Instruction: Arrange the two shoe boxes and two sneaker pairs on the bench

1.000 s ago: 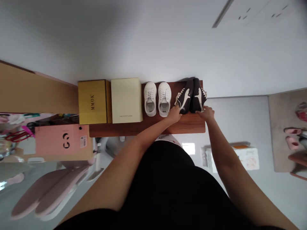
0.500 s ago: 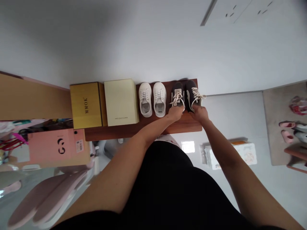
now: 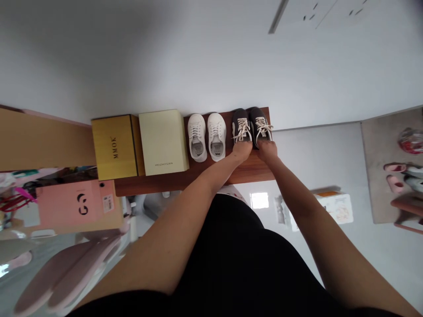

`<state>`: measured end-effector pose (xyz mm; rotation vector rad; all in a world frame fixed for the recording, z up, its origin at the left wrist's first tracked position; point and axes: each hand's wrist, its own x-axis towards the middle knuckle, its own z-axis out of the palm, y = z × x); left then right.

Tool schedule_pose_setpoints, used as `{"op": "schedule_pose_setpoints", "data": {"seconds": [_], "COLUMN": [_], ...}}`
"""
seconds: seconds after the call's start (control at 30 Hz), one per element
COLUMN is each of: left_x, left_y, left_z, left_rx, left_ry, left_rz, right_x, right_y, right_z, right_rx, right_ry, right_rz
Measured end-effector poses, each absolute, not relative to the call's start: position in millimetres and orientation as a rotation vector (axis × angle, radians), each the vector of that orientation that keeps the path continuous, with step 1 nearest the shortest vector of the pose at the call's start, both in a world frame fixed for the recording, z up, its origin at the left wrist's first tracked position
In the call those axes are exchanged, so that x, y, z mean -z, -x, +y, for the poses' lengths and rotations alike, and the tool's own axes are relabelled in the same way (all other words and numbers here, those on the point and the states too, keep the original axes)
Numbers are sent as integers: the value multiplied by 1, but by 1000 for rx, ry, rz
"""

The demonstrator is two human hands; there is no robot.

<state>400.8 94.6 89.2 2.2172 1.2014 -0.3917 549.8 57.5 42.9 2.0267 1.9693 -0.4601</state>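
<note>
Head view: can you tell me what the left hand (image 3: pixel 243 150) is doing?

Yes. It is closed on the heel of the left dark shoe (image 3: pixel 239 119), and its fingers go out of sight at the opening of this shoe.

And the right hand (image 3: pixel 267 150)?

It grasps the right dark shoe (image 3: pixel 256 115) in the same manner. The fingertips are hidden there too, so I cannot tell how deep they reach.

Where exactly are these two dark shoes?

They are straight ahead of the hands, close side by side, with the toes pointing away from the hands, towards the wall (image 3: pixel 211 57). Their pale laces face up. Both are over the wooden board (image 3: pixel 253 171), near its right end; whether the soles rest fully on it, I cannot tell.

What is to the left of the left hand?

First the white shoes (image 3: pixel 216 123), with toes also towards the wall. After them comes a cream box (image 3: pixel 163 141), and just beside it a gold box (image 3: pixel 114 147).

And on the other side?

Well apart from the right hand, and nearer to the body, there is a white package (image 3: pixel 339 208). Farther to the right are pink slippers (image 3: pixel 392 182).
</note>
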Motion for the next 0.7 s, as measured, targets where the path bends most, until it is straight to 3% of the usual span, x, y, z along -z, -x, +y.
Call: {"op": "schedule_pose_setpoints", "data": {"seconds": [0.33, 0.5, 0.7], "left_x": [-123, -143, -124], "left_y": [-382, -310, -179], "left_z": [92, 67, 5], "left_rx": [75, -160, 4], "left_ry": [-2255, -1997, -1663], "left_rz": [1153, 1134, 1477], "right_x": [-78, -105, -100], "right_y": [-538, -513, -432], "right_z": [40, 17, -27], "right_rx": [431, 781, 1148], "right_ry": [-2456, -2606, -2326], "right_rz": [2087, 2213, 2047]}}
